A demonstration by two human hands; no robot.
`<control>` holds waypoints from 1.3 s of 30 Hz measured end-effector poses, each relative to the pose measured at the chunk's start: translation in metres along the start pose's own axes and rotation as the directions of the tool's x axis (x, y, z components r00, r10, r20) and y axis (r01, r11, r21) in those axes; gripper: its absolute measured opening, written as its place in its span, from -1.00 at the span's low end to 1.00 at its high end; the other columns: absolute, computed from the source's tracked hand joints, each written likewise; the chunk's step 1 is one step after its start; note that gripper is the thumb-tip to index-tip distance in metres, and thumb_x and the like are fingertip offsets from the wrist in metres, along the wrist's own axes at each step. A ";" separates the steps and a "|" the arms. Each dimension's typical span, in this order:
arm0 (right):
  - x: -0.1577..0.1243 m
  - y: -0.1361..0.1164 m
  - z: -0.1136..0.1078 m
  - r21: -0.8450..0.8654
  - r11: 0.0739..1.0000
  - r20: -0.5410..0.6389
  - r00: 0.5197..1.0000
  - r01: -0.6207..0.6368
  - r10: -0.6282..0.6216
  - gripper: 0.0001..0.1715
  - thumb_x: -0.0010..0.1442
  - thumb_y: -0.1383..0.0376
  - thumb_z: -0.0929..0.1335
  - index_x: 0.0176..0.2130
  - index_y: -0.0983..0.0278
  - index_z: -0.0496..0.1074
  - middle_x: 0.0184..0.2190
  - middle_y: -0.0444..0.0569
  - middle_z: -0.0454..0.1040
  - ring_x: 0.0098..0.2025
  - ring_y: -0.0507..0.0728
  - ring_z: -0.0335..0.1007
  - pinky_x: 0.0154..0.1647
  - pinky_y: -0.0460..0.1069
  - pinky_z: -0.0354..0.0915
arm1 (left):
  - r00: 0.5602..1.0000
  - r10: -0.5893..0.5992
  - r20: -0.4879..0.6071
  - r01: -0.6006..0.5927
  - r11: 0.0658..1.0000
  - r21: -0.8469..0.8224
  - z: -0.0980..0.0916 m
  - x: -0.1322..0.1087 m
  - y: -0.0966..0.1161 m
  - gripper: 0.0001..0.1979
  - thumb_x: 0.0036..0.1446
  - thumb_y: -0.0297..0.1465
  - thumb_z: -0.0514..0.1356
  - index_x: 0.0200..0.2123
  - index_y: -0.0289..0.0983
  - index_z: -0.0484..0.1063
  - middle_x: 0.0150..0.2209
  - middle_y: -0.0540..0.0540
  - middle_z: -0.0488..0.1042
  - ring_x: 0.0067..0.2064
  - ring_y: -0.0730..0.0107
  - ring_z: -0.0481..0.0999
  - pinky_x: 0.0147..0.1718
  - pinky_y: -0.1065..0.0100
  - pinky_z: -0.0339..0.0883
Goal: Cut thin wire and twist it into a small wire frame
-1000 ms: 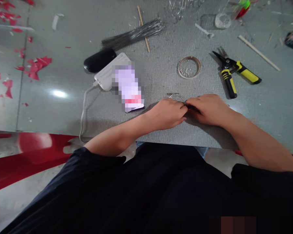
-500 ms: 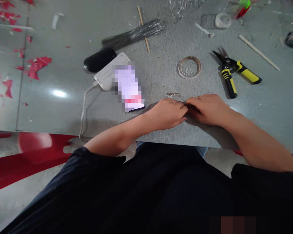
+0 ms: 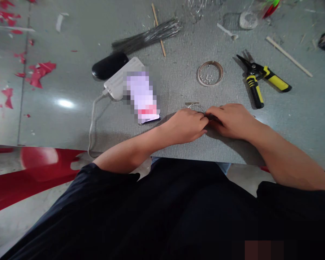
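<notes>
On our side of the tape ring (image 3: 221, 72), our left hand (image 3: 191, 126) and right hand (image 3: 227, 121) sit close together, pinching thin wire (image 3: 198, 105); one stretch is already curved; our grip hides the rest, so we cannot tell what remains.

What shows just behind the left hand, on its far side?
A thin wire curves beyond the left hand, near a short brownish strip. Whatever lies inside or beneath that hand is covered.
</notes>
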State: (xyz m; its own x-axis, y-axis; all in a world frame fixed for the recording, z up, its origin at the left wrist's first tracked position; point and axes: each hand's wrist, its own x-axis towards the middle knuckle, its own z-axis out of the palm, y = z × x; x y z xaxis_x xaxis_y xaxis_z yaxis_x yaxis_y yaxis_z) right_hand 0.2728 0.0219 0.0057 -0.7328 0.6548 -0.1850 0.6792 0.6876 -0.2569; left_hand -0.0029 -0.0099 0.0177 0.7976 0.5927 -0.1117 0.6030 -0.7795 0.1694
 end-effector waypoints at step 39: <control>0.002 -0.001 0.000 0.037 0.999 0.018 1.000 -0.007 0.006 -0.70 0.79 0.15 0.40 0.24 0.21 0.71 -0.01 0.14 0.86 -0.12 0.37 0.69 -0.09 0.19 0.07 | 0.997 -0.058 0.045 0.060 0.998 -0.033 -0.010 -0.004 0.009 -0.64 0.79 -0.25 0.39 0.39 -0.38 0.71 0.21 -0.35 0.86 0.25 -0.10 0.86 0.24 0.08 0.56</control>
State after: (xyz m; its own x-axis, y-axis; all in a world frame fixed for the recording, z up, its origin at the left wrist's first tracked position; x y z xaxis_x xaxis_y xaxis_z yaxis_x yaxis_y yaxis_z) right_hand 0.2710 0.0224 0.0060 -0.7294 0.6531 -0.2035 0.6820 0.6711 -0.2906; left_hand -0.0009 -0.0174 0.0295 0.7610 0.6273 -0.1655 0.6487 -0.7356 0.1951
